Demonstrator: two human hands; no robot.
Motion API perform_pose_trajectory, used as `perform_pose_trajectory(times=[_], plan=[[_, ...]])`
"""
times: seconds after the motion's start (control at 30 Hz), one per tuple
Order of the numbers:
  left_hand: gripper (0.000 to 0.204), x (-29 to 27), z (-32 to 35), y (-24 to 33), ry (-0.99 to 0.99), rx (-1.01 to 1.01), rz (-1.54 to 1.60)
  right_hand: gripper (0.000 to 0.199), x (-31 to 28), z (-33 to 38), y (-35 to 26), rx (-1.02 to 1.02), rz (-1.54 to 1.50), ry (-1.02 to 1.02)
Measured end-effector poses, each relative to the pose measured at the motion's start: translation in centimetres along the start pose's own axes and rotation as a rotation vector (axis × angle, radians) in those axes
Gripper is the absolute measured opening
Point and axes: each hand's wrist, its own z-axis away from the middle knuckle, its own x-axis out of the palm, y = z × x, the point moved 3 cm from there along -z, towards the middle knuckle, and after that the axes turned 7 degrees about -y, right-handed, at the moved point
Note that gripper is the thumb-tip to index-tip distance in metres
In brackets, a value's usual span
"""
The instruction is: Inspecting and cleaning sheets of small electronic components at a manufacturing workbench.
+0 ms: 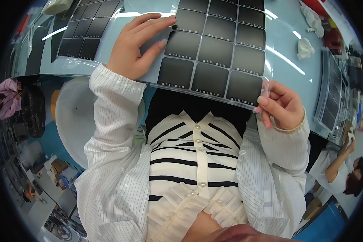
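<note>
Clear film sheet w/ grid of dark square pads lies at near table edge. L hand flat, fingers spread, pressing it down. R hand pinching its near-right corner. Looks thin, floppy, light; grip by edges/corners.

Only one view here, from a camera worn on the person's head, on the left side of it. It faces steeply down over the chest to the near edge of the pale blue table, close enough that torso and sleeves fill the lower half. The fisheye bends the table edge and darkens the rim.
</note>
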Motion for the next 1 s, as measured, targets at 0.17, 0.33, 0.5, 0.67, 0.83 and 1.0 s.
perform_pose_trajectory(times=[0.17, 0.33, 0.5, 0.67, 0.83, 1.0], plan=[[0.032, -0.5, 0.6, 0.0, -0.008, -0.018, 0.032, 0.031, 0.3, 0.8, 0.7, -0.034, 0.010, -0.024], [0.025, -0.7, 0.7, -0.2, 0.003, 0.002, 0.248, 0.031, 0.5, 2.8, 1.2, -0.029, 0.076, -0.039], [0.019, -0.7, 0.8, 0.1, -0.048, -0.025, 0.380, 0.040, 0.8, 3.4, 2.3, -0.035, 0.140, -0.016], [0.019, -1.0, 0.6, 0.4, -0.074, 0.006, 0.373, 0.070, 3.5, 2.4, 3.6, -0.246, 0.343, -0.167], [0.025, -1.3, 0.2, 0.8, -0.034, 0.002, 0.424, 0.045, 5.2, 2.3, 4.6, -0.313, 0.745, 0.138], [0.027, -1.3, -0.1, 0.9, -0.053, 0.001, 0.454, 0.030, 1.4, 4.7, 3.4, -0.432, 0.250, 0.515]])
